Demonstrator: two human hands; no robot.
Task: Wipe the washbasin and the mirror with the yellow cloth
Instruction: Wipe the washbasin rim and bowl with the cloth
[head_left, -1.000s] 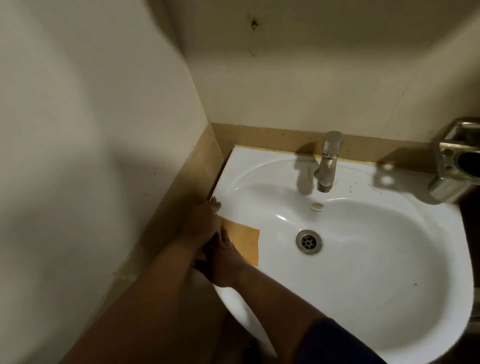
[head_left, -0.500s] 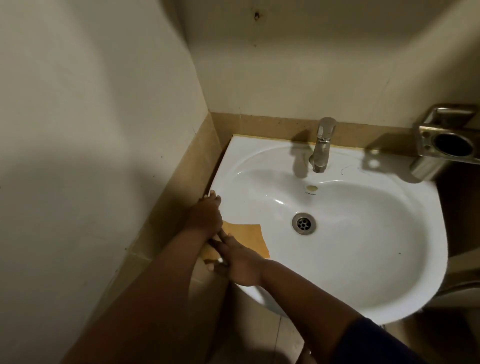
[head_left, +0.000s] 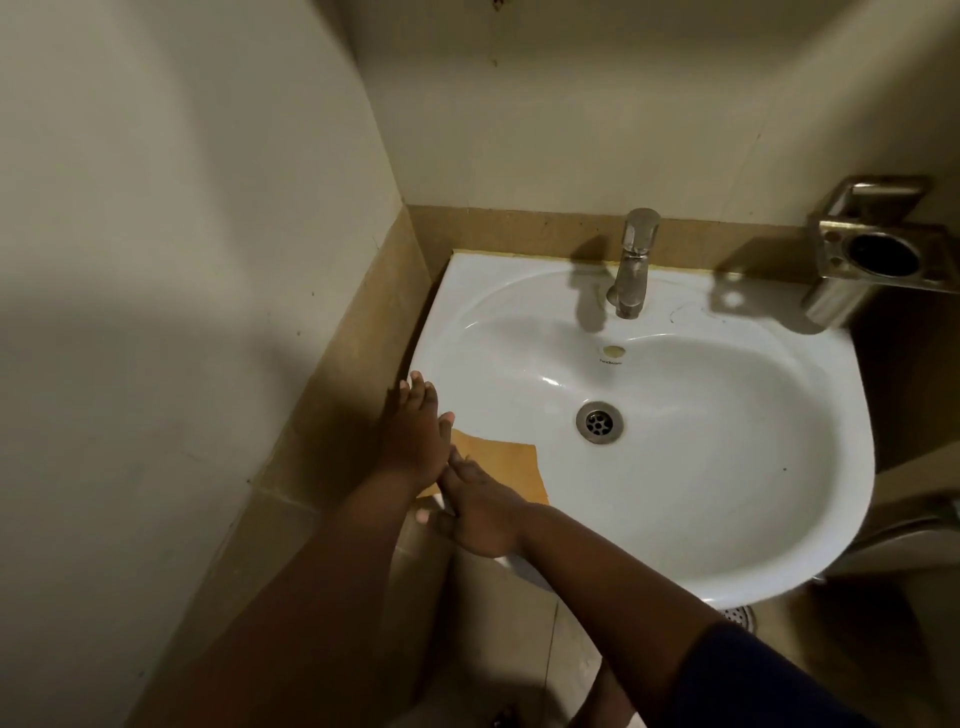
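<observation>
A white washbasin (head_left: 727, 467) is fixed in the corner, with a steel tap (head_left: 631, 265) at its back and a drain (head_left: 598, 422) in the bowl. The yellow cloth (head_left: 511, 467) lies flat over the basin's left front rim. My left hand (head_left: 415, 436) rests with fingers spread on the rim, over the cloth's left part. My right hand (head_left: 478, 512) presses flat on the cloth's near edge, thumb hanging over the rim. No mirror is in view.
A steel cup holder (head_left: 878, 254) hangs on the wall at the right of the basin. The left wall (head_left: 182, 312) stands close beside the basin. A floor drain (head_left: 737, 616) shows under the basin's front edge.
The view has pulled back and tilted down, showing more floor. My left hand's fingers have spread and reached farther along the rim; the right hand stays on the cloth.
</observation>
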